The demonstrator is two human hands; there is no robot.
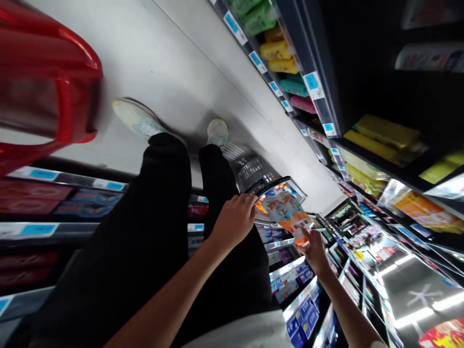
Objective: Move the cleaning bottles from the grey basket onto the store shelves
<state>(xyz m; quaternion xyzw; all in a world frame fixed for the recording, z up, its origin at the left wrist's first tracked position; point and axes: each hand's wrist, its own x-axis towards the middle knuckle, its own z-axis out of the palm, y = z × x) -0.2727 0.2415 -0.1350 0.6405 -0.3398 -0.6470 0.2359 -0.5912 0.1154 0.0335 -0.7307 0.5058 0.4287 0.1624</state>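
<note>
A colourful printed snack bag (286, 215) with orange corners hangs over a dark wire shopping cart (264, 176). My right hand (314, 251) pinches the bag's lower corner between fingers and thumb. My left hand (234, 220) is curled at the cart's metal rim (279, 184), next to the bag's upper end. Several colourful packages show inside the cart, partly hidden by the bag. Beyond my black trousers (163, 203), my pale shoes (139, 118) stand on the floor.
A blurred red plastic basket (47, 82) fills the upper left corner. Store shelves with blue price labels line the aisle on both sides; yellow, green and pink packages (279, 58) stand on the right-hand shelves. The grey floor (181, 63) runs between them.
</note>
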